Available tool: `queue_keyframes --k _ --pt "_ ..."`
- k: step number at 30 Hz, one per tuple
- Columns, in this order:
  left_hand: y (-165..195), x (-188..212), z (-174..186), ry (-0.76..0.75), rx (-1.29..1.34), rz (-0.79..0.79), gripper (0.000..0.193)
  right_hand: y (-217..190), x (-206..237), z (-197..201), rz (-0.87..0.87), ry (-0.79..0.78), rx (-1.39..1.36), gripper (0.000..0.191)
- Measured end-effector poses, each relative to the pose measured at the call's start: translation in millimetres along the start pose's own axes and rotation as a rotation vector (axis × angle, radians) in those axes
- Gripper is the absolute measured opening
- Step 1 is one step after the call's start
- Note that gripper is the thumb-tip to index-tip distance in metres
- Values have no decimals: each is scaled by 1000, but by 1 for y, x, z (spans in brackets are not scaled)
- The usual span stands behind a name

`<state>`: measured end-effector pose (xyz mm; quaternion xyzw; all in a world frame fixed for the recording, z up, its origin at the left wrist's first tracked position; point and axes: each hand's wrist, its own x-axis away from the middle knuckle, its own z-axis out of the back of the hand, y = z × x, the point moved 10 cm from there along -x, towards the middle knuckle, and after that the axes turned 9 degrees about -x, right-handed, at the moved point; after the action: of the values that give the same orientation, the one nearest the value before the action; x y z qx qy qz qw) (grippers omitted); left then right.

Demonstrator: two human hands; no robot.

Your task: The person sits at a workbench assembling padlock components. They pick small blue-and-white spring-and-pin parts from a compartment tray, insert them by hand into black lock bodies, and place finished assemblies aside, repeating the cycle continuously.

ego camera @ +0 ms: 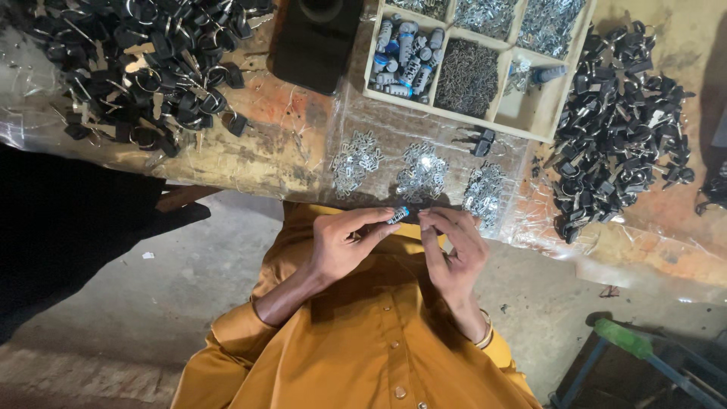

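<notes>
My left hand pinches a small silver and blue lock cylinder between thumb and fingertips, just in front of the workbench edge. My right hand is beside it, fingertips closed near the cylinder's right end; something tiny may be between them, but I cannot make it out. Three small heaps of little metal pieces lie on clear plastic just beyond the hands: left heap, middle heap, right heap.
A wooden divided tray holds more silver and blue cylinders, dark springs and shiny bits. Piles of black-headed keys lie at left and right. A black box stands behind. A blue stool frame is lower right.
</notes>
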<state>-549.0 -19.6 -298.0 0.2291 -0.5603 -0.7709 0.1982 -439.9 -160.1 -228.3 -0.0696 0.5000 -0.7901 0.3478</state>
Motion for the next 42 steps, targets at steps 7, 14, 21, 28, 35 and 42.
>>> queue_keyframes --k 7,14,21,28,35,42 --pt "5 2 0 -2 -39 -43 26 2 8 -15 -22 -72 -36 18" --pt "7 6 -1 -35 -87 -68 29 26 16 -18 -152 32 -231 24" --pt "17 6 1 3 -136 -202 28 -5 22 -17 204 40 106 30" --pt "15 6 -4 34 -106 -187 23 23 4 2 -109 -100 -33 17" --pt "3 1 -2 44 12 -44 23 -20 3 11 279 -87 492 31" --pt "8 -1 -2 34 -26 -40 23 -2 13 7 144 -62 139 18"
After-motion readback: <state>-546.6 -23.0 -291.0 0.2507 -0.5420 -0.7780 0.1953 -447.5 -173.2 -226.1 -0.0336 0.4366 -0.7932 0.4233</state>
